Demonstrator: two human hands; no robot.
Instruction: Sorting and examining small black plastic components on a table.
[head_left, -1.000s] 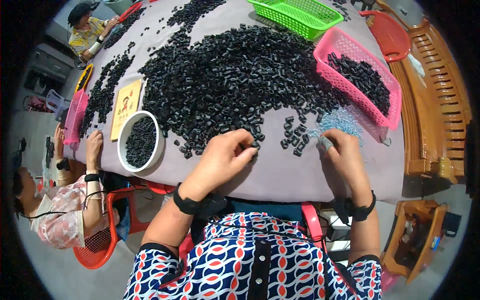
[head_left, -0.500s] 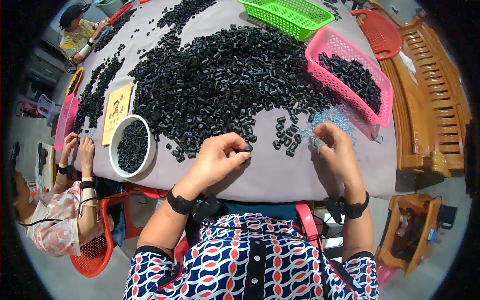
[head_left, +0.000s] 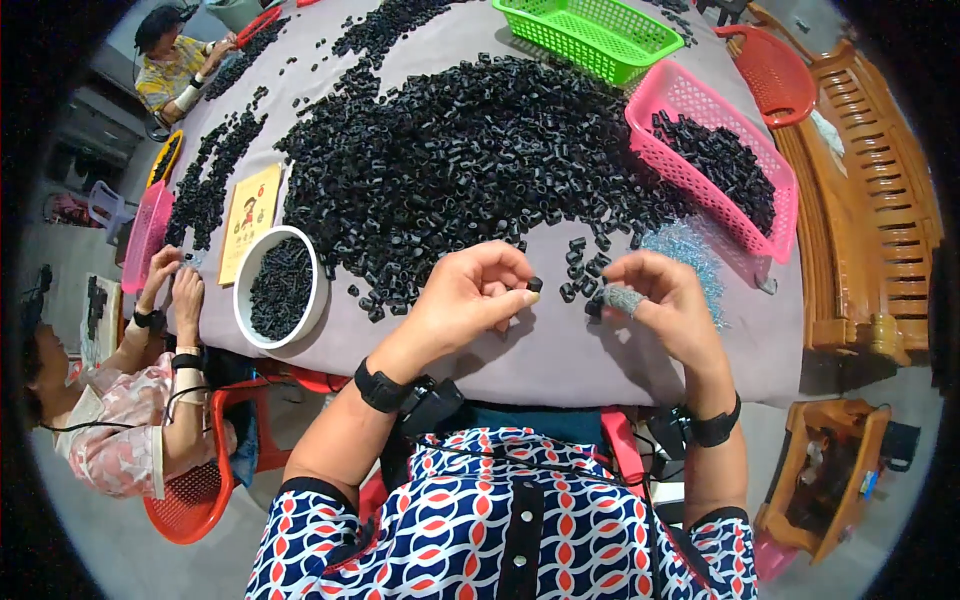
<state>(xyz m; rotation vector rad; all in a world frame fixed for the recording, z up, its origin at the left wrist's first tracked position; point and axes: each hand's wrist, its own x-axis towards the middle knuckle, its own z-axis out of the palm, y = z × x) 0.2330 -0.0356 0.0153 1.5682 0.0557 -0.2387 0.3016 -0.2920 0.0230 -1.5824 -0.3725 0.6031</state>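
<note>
My left hand (head_left: 482,288) is closed in a pinch on a small black plastic piece (head_left: 535,286), short and tube-like, above the cloth. To its right, my right hand (head_left: 665,305) is curled, with a grey wrap (head_left: 625,300) round a digit. What its fingertips hold, if anything, is too small and blurred to make out. Several loose black pieces (head_left: 580,265) lie between the hands, close to the right fingertips. Beside and behind my right hand is a heap of fine, shiny bluish strands (head_left: 690,258). A large pile of black pieces (head_left: 470,150) spreads beyond both hands.
A white bowl (head_left: 322,300) of thin black pieces stands left, by a yellow booklet (head_left: 246,222). Right are a pink basket (head_left: 700,210) of black pieces and a green basket (head_left: 600,35). Two people (head_left: 120,430) work at the table's left. A wooden bench (head_left: 865,190) stands right.
My right hand has moved left from the bluish strands toward my left hand. My left hand still pinches the black piece, now turned more into view. The whole view has shifted slightly.
</note>
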